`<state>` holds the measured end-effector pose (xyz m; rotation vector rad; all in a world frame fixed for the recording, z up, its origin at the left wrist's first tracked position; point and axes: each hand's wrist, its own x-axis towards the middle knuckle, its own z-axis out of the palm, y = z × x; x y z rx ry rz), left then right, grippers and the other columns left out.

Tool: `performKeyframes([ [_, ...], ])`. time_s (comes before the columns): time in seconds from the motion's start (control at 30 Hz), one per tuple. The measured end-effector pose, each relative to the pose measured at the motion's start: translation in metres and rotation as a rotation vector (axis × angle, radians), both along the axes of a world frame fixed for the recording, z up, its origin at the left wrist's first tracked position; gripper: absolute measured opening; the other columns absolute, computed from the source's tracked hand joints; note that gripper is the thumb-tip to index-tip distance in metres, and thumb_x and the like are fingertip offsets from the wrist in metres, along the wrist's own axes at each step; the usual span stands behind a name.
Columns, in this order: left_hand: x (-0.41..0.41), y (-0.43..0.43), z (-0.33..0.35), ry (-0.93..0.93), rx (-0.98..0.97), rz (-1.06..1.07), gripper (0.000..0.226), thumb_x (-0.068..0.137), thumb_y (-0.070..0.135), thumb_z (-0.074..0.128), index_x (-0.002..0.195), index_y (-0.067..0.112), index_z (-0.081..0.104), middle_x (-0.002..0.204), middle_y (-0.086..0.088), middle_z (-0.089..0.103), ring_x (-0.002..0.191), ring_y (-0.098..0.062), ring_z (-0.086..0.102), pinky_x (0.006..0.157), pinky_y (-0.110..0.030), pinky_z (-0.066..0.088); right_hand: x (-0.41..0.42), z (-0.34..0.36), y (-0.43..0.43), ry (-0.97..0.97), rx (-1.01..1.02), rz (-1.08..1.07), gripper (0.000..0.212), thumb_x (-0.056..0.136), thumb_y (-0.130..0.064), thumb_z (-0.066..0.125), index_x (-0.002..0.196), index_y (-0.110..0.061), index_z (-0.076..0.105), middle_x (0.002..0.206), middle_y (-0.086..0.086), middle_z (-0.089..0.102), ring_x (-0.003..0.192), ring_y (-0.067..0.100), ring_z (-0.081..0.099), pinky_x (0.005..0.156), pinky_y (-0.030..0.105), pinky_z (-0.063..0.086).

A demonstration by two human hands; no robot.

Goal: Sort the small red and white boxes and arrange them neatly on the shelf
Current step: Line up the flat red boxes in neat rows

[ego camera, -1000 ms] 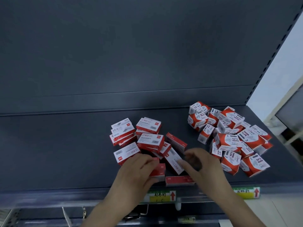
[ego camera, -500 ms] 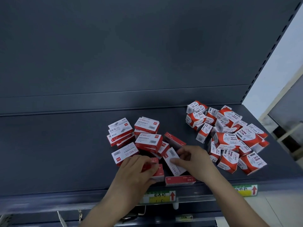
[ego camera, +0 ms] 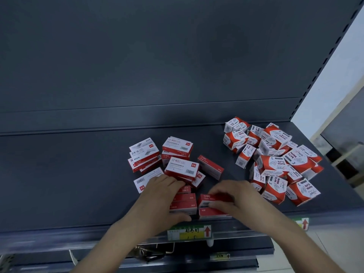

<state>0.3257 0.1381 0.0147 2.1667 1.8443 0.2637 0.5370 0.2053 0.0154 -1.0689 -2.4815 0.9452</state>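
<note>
Both hands are low at the front edge of the dark shelf (ego camera: 78, 174), close beside each other but not touching. The left hand (ego camera: 159, 201) lies over a small front stack (ego camera: 184, 202) of flat red boxes. Its fingers are curved on the top and back of the stack and its thumb is at the front side, so it grips the stack. Three box edges are visible there, one above the other. The right hand (ego camera: 232, 196) has its fingers curled over the upper box (ego camera: 213, 199) of a pair and pinches it. The lower box (ego camera: 211, 212) lies directly under it. This pair stands just beside the front stack.

Behind the hands is the loose group of flat boxes (ego camera: 181, 167), red and white with barcodes. I count about eleven of them, in three rough heaps plus one box on its side (ego camera: 210, 168). Some are covered, so the number is not sure.

Well apart, on the right part of the shelf, lies the pile of paper-clip boxes (ego camera: 275, 164), thicker and printed "PAPER CLIPS". I count about eighteen, thrown in all directions and overlapping.

Two price labels with red arrows are on the front rail, one (ego camera: 190, 232) under the hands and one (ego camera: 301, 223) further right.
</note>
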Motion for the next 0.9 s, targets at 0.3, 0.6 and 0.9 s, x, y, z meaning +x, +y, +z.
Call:
performKeyframes([
  [0.3, -0.008, 0.000, 0.000, -0.064, -0.074, -0.042, 0.063, 0.079, 0.055, 0.061, 0.134, 0.037, 0.034, 0.135, 0.018, 0.039, 0.124, -0.001, 0.027, 0.094, -0.012, 0.016, 0.007, -0.006, -0.003, -0.115, 0.036, 0.038, 0.044, 0.070, -0.050, 0.073, 0.109, -0.033, 0.060, 0.100, -0.020, 0.064, 0.091, -0.002, 0.059, 0.081, 0.021, 0.051],
  [0.6, -0.012, -0.007, -0.001, -0.154, -0.056, -0.050, 0.075, 0.067, 0.067, 0.062, 0.132, 0.041, 0.036, 0.125, 0.031, 0.035, 0.113, 0.013, 0.025, 0.095, -0.005, 0.019, 0.003, -0.007, -0.007, -0.102, 0.019, 0.042, 0.051, 0.066, -0.062, 0.068, 0.110, -0.038, 0.057, 0.100, -0.026, 0.059, 0.092, -0.005, 0.057, 0.080, 0.015, 0.049],
  [0.9, -0.037, 0.030, 0.019, -0.184, 0.312, 0.129, 0.045, 0.076, 0.039, 0.073, 0.116, 0.022, 0.062, 0.115, 0.008, 0.064, 0.105, -0.001, 0.047, 0.093, -0.018, 0.032, -0.053, 0.019, 0.024, -0.049, 0.195, -0.152, 0.053, 0.078, -0.054, 0.061, 0.122, -0.024, 0.052, 0.119, -0.010, 0.060, 0.106, 0.006, 0.056, 0.088, 0.022, 0.047],
])
